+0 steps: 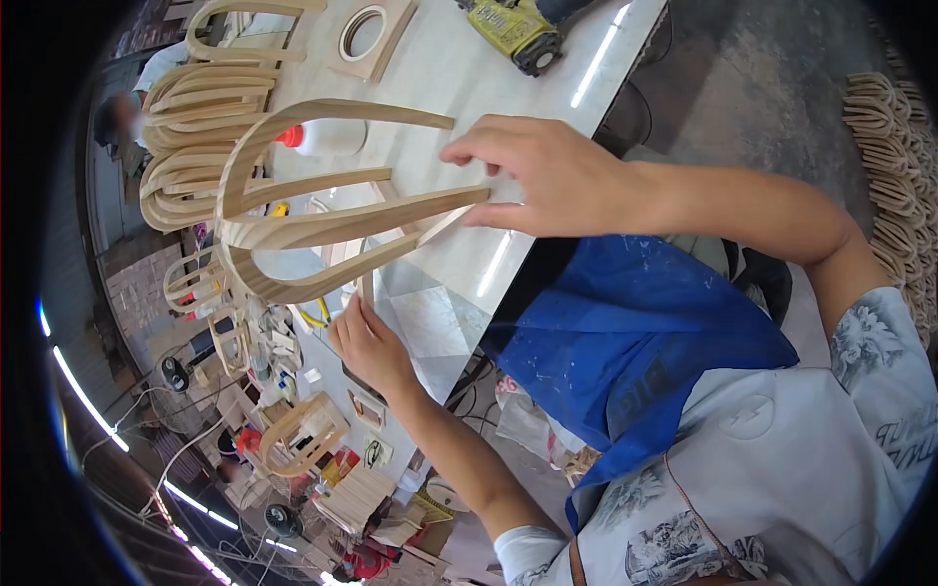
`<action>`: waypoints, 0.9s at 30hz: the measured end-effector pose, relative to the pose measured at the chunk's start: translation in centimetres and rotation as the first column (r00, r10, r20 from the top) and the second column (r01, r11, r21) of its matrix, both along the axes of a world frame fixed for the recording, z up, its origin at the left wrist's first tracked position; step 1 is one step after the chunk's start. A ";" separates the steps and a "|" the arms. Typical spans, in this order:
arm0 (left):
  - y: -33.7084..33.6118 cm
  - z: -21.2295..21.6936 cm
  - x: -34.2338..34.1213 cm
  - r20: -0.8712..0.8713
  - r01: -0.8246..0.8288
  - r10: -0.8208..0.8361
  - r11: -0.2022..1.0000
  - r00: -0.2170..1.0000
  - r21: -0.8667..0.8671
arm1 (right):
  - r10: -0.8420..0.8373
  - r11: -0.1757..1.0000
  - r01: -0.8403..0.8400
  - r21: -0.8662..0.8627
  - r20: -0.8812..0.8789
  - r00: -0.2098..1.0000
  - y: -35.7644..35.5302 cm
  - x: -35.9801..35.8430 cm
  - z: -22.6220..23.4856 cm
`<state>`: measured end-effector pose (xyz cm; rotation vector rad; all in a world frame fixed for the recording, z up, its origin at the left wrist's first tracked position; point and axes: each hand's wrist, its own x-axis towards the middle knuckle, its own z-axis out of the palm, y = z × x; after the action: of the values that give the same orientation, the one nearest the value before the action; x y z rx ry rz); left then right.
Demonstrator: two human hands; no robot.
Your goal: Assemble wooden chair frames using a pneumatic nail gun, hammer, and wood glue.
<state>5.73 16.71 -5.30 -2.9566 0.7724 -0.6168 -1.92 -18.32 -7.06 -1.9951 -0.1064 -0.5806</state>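
Note:
A pale wooden frame of bent U-shaped pieces (322,230) stands on the light tabletop (420,161), its curved ends at the left and its straight legs pointing right. My right hand (552,176) is around the end of one leg with fingers and thumb apart; contact is hard to make out. Below the frame, my left hand (373,352) has its fingers closed on a narrow wooden strip (366,286) by the lower leg. Partly behind the frame lies a white bottle with a red cap (332,137). A blue apron (625,332) covers my lap.
Stacked U-shaped wooden pieces (210,107) line the table's far left. At the top are a wooden block with a round hole (369,37) and a yellow-green power tool (513,34). A paper sheet (430,320) lies near my left forearm. More bent pieces (891,176) are piled at the right.

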 end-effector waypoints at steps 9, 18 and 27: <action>-13.0 -0.7 -14.3 -0.312 -0.127 -0.078 0.802 0.947 -0.584 | 0.367 0.867 -0.214 0.450 -0.286 0.885 1.7 -7.6 1.2; -16.9 -3.5 -8.7 -0.176 -0.057 -0.064 0.792 0.982 -0.608 | 0.116 0.877 -0.050 -0.478 0.110 0.987 -4.7 -2.2 1.2; -16.9 -3.2 -4.3 -0.402 -0.073 -0.180 0.839 0.898 -0.539 | 0.196 0.699 -0.148 -0.699 -0.011 0.981 -5.7 3.2 -1.7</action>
<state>1.40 -0.19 -8.49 -3.6943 0.8186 -0.1670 1.23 -24.06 -8.81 -2.6638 -0.6359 -0.5227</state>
